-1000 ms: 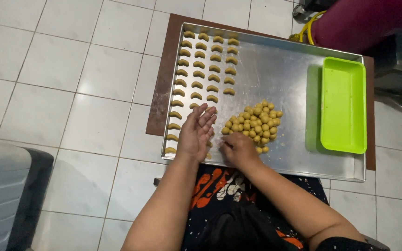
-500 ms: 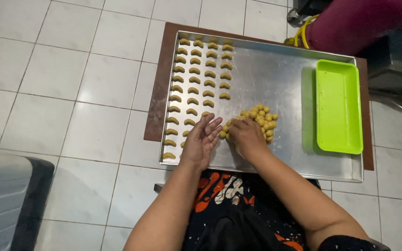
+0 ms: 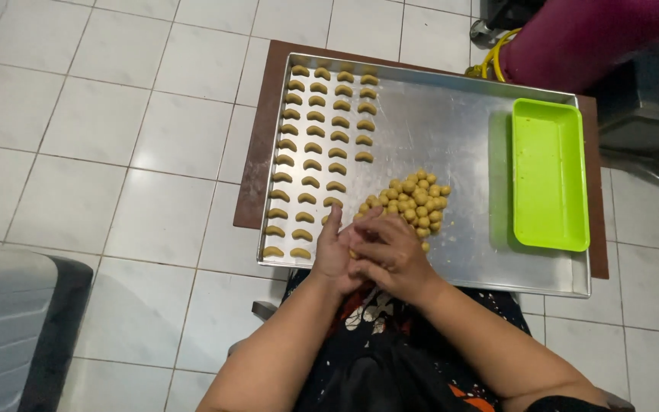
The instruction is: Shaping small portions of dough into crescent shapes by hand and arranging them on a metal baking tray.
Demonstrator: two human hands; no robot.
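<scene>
From the head camera, both hands are now pressed together over the near edge of the metal tray [image 3: 459,130]: the left hand [image 3: 335,252] lies palm to palm against the right hand [image 3: 390,255], and between them a small piece of yellow dough [image 3: 354,253] just shows, so they appear to be closed around it and working it into shape. Half a second ago the hands were apart, the left flat and the right reaching into the heap of dough balls [image 3: 412,200]; a ball has evidently been picked up, and the shaping of another piece is under way.

The rows of crescent-shaped pieces [image 3: 318,145] fill the tray's left part, four columns (the rightmost ones shorter), with bare metal between them and the green plastic container [image 3: 549,172] at the right. Compared with a second ago the view has shifted, the tray sitting lower and further right in it then; the rows look unchanged.
</scene>
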